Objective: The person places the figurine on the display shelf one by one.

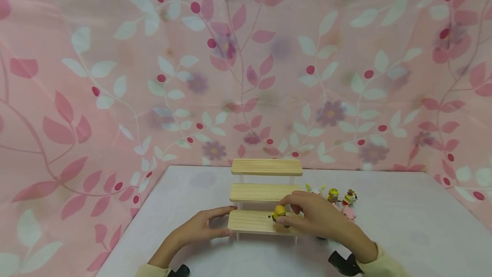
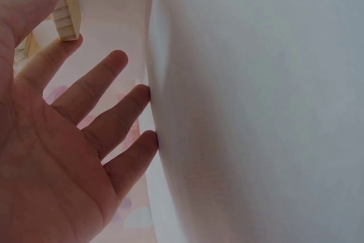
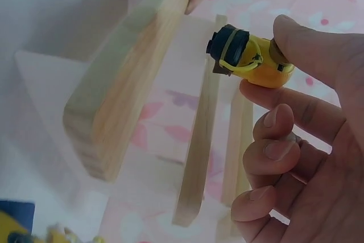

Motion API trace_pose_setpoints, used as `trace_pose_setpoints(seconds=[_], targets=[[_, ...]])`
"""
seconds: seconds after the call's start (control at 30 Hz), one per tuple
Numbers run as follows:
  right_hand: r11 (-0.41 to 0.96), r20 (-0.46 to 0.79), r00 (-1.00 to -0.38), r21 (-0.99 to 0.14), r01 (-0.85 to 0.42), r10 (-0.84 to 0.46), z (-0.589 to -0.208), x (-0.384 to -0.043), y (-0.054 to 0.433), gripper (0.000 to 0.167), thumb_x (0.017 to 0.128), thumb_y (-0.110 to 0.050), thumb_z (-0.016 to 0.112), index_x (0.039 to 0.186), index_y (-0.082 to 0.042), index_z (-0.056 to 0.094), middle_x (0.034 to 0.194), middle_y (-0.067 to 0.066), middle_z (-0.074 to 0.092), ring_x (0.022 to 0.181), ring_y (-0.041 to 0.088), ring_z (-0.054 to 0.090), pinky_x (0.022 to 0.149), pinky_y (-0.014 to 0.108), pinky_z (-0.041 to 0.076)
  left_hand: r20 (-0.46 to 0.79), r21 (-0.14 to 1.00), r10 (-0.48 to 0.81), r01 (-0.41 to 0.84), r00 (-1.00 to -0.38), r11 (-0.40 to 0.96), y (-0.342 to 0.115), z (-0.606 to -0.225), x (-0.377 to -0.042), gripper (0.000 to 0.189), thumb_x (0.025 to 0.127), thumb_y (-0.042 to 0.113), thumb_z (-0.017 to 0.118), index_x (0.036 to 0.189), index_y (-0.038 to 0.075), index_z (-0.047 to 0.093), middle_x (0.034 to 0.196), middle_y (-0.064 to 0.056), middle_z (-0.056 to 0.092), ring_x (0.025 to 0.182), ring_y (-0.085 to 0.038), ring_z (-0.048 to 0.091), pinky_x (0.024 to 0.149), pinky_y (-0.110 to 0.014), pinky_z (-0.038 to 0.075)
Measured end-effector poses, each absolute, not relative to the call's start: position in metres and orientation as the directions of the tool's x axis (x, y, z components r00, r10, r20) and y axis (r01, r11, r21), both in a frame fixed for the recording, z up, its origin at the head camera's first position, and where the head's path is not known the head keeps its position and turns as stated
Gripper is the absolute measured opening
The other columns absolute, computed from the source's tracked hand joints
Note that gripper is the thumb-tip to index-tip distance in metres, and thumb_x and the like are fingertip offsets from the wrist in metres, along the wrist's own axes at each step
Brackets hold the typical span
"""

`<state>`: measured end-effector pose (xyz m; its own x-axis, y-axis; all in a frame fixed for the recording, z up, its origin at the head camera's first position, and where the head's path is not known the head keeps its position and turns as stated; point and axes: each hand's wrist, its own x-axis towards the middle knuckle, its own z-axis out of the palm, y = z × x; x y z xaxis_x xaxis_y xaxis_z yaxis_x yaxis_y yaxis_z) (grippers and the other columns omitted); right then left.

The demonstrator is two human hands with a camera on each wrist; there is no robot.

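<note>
Slippage worries me, since the right hand (image 1: pixel 313 213) merely pinches the rounded yellow-and-dark plastic-looking figurine (image 1: pixel 279 211) above the three-tiered pale-wood stand (image 1: pixel 250 220), left hand (image 1: pixel 197 227) spread at its left end.

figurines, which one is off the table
The yellow figurine with a dark end, pinched in the right hand; the other figurines are on the table beside the shelves.

Right hand (image 1: pixel 317 214) is partly covering yellow toy (image 1: pixel 279 211), lowest shelf (image 1: pixel 250 221) and toys (image 1: pixel 349 198) behind; details of those are appearing too small to tell. Left wrist view's left edge is cutting off left hand (image 2: pixel 60 135). Right wrist view's bottom-left corner is cutting off blurred blue-and-yellow thing (image 3: pixel 17 214).
</note>
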<state>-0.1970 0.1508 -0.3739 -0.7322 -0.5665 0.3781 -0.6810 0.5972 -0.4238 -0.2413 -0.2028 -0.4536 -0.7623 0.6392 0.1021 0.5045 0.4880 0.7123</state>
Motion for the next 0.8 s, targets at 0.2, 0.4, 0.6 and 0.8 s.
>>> trace_pose_setpoints(seconds=[0.2,0.4,0.6,0.8], targets=[[0.597,0.398,-0.728,-0.417,-0.686,-0.558,-0.373,-0.199,0.134,0.023,0.087,-0.048,0.073,0.1,-0.03,0.07,0.07,-0.016,0.042,0.062,0.0,0.038,0.053,0.018,0.031,0.105,0.717,0.641,0.505,-0.76,0.481,-0.203,-0.45,-0.239,0.066,0.089,0.047,0.071,0.146,0.02,0.05,0.144,0.004,0.052,0.134,-0.026,0.044,0.106,-0.054,0.037],[0.609,0.377,-0.739,-0.419,-0.674,-0.559,-0.371,-0.203,0.116,0.026,0.087,-0.051,0.072,0.1,-0.029,0.071,0.068,-0.014,0.042,0.06,0.001,0.036,0.053,0.019,0.029,0.093,0.732,0.634,0.484,-0.768,0.479,-0.202,-0.448,-0.238,0.066,0.089,0.046,0.072,0.146,0.021,0.051,0.144,0.005,0.051,0.134,-0.026,0.045,0.106,-0.055,0.037],[0.618,0.326,-0.762,-0.448,-0.645,-0.559,-0.372,-0.208,0.101,0.028,0.086,-0.052,0.072,0.101,-0.028,0.072,0.066,-0.014,0.043,0.06,0.002,0.039,0.053,0.021,0.03,0.087,0.735,0.637,0.481,-0.766,0.478,-0.202,-0.449,-0.239,0.065,0.089,0.045,0.072,0.146,0.021,0.051,0.144,0.007,0.051,0.134,-0.025,0.044,0.106,-0.055,0.037],[0.629,0.316,-0.763,-0.434,-0.645,-0.564,-0.374,-0.211,0.088,0.028,0.087,-0.052,0.072,0.1,-0.027,0.072,0.065,-0.012,0.044,0.058,0.002,0.038,0.052,0.021,0.029,0.077,0.734,0.636,0.475,-0.768,0.485,-0.202,-0.45,-0.24,0.062,0.09,0.044,0.071,0.146,0.027,0.05,0.145,0.007,0.05,0.135,-0.026,0.044,0.106,-0.056,0.037]])
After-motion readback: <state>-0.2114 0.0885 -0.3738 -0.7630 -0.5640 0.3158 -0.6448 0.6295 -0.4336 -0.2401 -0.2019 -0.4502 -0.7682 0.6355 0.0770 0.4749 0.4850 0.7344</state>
